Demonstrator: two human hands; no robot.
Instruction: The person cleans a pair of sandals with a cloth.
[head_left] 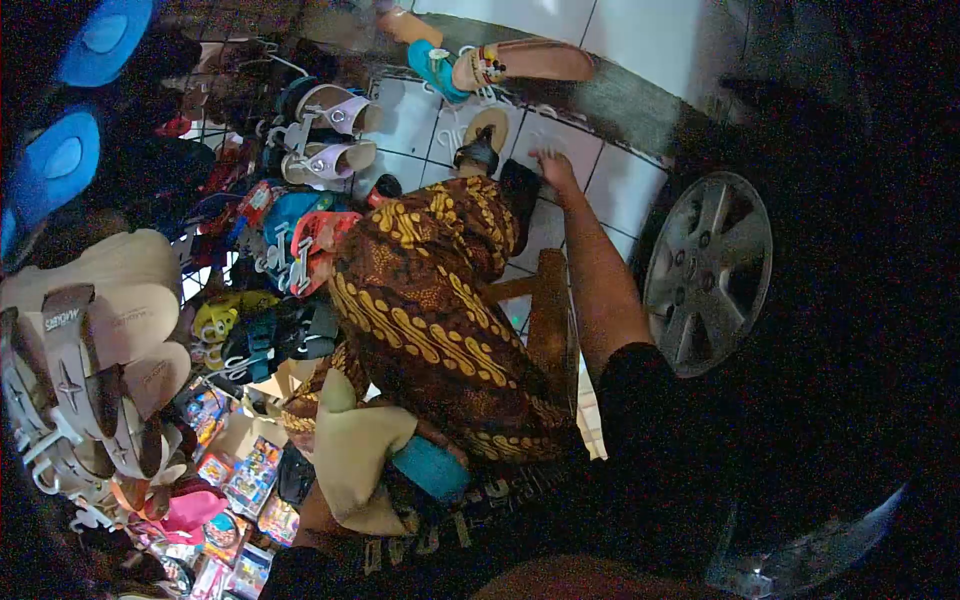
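Observation:
My right hand is stretched out low over the white tiled floor, its fingers apart, close to a white plastic hanger. Just left of it lies a tan sandal with a dark strap. A beige piece of footwear with a teal part rests by my lap, against my brown batik trousers. My left forearm runs up behind that footwear, which hides the left hand and its fingers. Farther off on the floor edge is a sandal with a beaded strap, beside a teal strap piece.
Beige sandals hang in a cluster at the left, near blue soles. Pale-strapped sandals and red sandals hang farther in. Colourful packets lie at lower left. A car wheel stands close to my right arm.

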